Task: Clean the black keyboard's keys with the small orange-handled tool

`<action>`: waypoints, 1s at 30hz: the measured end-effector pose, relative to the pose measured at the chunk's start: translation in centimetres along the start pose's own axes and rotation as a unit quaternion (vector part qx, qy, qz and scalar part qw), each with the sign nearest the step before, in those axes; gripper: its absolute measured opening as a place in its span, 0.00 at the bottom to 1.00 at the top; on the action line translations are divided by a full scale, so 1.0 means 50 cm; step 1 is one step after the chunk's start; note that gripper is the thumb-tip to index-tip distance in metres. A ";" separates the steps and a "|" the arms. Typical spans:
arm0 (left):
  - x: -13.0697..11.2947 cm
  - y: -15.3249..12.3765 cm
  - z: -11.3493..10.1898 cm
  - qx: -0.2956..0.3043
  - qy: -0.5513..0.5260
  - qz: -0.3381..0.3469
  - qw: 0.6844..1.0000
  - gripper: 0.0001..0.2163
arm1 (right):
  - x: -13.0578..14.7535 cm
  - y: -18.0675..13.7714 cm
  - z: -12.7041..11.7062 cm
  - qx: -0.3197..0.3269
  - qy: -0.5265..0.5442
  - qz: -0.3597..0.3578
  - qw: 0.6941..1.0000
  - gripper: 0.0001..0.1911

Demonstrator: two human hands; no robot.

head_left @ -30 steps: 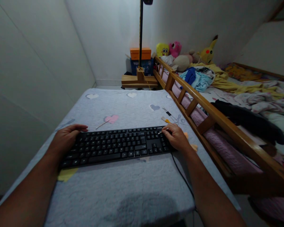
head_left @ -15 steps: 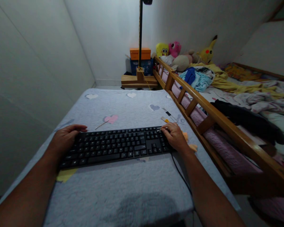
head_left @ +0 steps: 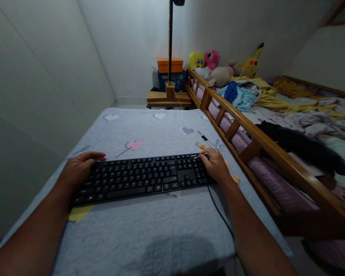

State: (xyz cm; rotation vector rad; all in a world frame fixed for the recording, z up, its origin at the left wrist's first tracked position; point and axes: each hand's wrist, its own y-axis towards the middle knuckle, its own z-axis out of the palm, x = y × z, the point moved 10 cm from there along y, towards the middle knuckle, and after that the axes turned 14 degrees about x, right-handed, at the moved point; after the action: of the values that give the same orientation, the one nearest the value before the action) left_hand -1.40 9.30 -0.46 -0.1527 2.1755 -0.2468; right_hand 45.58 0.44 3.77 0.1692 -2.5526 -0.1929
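A black keyboard point(head_left: 138, 177) lies slightly slanted on the pale blue cloth. At its left end my left hand point(head_left: 78, 168) grips the edge, its fingers curved over the upper corner. My right hand point(head_left: 214, 163) is over the number keys at the right end, pinching a thin cotton swab point(head_left: 197, 156) with its tip at the upper right of the keyboard. Another cotton swab point(head_left: 123, 151) lies behind the keyboard, partly across a pink heart print. Beyond my right hand are a small brush with a yellow handle point(head_left: 201, 145) and a thin tool with a black middle point(head_left: 204, 137).
The keyboard's cable point(head_left: 220, 212) runs toward the near right edge of the cloth-covered table point(head_left: 149, 234). Orange cloth point(head_left: 235, 179) shows beside my right wrist. A wooden bed rail point(head_left: 232, 111) borders the right side. A stand with a wooden base point(head_left: 158, 99) is at the back.
My right hand has shifted slightly to the right with the cotton swab, along the keyboard's upper right corner. My left hand and the keyboard have stayed in place.
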 end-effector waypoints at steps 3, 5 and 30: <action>-0.005 -0.004 0.000 -0.006 -0.003 -0.004 1.000 0.17 | -0.007 -0.002 -0.004 -0.004 -0.008 0.009 1.000 0.09; -0.005 -0.003 0.002 -0.004 -0.004 0.001 1.000 0.17 | -0.007 -0.002 -0.003 -0.001 -0.012 0.009 1.000 0.09; 0.021 0.015 0.001 0.003 -0.008 0.012 1.000 0.18 | 0.045 -0.029 -0.005 0.030 -0.044 -0.040 0.998 0.09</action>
State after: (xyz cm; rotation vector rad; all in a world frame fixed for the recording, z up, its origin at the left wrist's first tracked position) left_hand -1.98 9.84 -1.51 -0.1242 2.1592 -0.2373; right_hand 43.95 -1.35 4.92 0.2912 -2.6433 -0.1569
